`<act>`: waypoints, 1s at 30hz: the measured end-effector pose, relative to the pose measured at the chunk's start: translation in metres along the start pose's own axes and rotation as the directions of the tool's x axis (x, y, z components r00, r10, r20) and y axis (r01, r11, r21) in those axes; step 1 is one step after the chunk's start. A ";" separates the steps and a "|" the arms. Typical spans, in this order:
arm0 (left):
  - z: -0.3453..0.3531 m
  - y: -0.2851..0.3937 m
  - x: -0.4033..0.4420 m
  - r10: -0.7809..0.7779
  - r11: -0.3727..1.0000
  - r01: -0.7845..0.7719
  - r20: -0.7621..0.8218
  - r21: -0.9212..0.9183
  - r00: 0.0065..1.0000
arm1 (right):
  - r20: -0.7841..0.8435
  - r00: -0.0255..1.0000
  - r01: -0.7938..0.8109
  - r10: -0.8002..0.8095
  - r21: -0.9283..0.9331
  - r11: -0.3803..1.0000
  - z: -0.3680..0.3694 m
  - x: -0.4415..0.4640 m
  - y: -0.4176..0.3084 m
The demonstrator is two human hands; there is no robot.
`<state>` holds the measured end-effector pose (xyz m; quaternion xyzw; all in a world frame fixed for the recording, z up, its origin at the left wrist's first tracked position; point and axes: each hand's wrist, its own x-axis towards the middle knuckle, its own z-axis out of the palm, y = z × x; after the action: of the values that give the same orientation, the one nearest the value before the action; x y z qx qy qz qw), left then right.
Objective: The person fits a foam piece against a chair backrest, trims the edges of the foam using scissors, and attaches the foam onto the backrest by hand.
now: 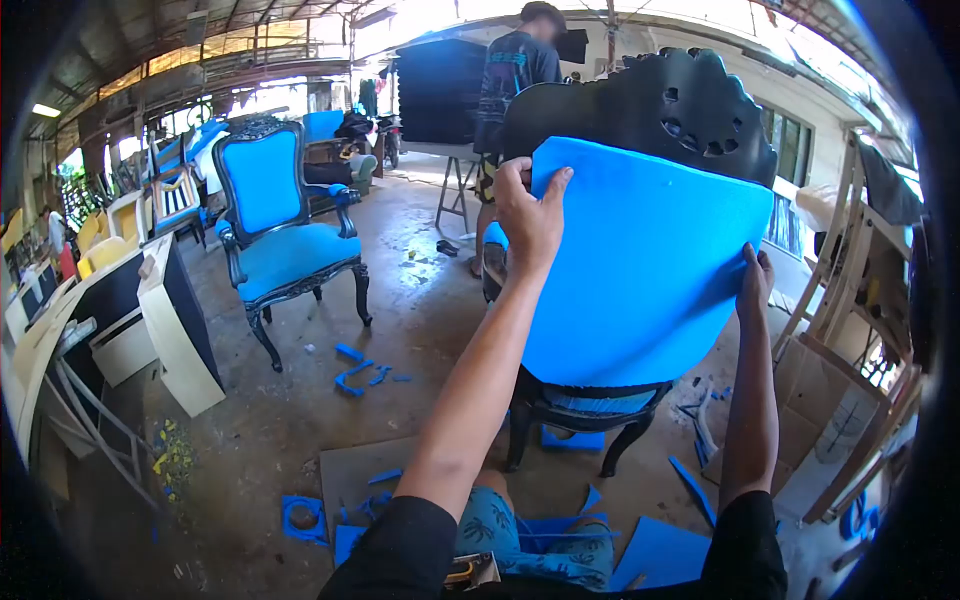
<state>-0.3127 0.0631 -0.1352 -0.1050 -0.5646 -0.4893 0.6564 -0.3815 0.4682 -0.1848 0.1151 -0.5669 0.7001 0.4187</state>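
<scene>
A large blue foam sheet [640, 270] with trimmed corners stands upright in front of me, against the back of a dark carved chair [690, 105]. My left hand [535, 220] pinches its upper left edge, thumb on the near face and fingers behind. At the right edge, my right hand [757, 275] grips the sheet, its fingers partly hidden. The sheet covers most of the chair back; the carved crest shows above it and the dark legs [520, 430] below. On my lap lies a metal hand tool [468, 572], partly cut off by my sleeve.
A blue-upholstered armchair [290, 255] stands at left. Blue foam offcuts [365, 370] and a cardboard piece [340, 470] litter the floor. Pale wooden panels [180, 330] stand left, wooden frames [840, 250] and a cardboard box [820, 400] right. Another person [515, 80] stands behind the chair.
</scene>
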 end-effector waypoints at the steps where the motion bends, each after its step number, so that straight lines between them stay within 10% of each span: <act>1: 0.001 -0.003 0.001 -0.011 1.000 0.011 -0.002 -0.025 1.000 | 0.014 1.000 -0.002 0.002 -0.005 1.000 -0.002 0.001 0.001; 13: -0.010 -0.002 0.018 -0.119 0.990 0.130 0.155 -0.063 0.981 | 0.022 0.999 0.040 -0.039 -0.026 0.999 0.001 -0.002 -0.002; 30: 0.001 0.012 0.007 -0.038 0.999 0.039 -0.035 0.014 0.999 | 0.064 0.998 0.009 -0.003 -0.096 0.995 -0.009 0.009 0.003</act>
<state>-0.3050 0.0660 -0.1236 -0.0806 -0.5588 -0.4994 0.6572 -0.3867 0.4803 -0.1839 0.1189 -0.6127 0.6666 0.4075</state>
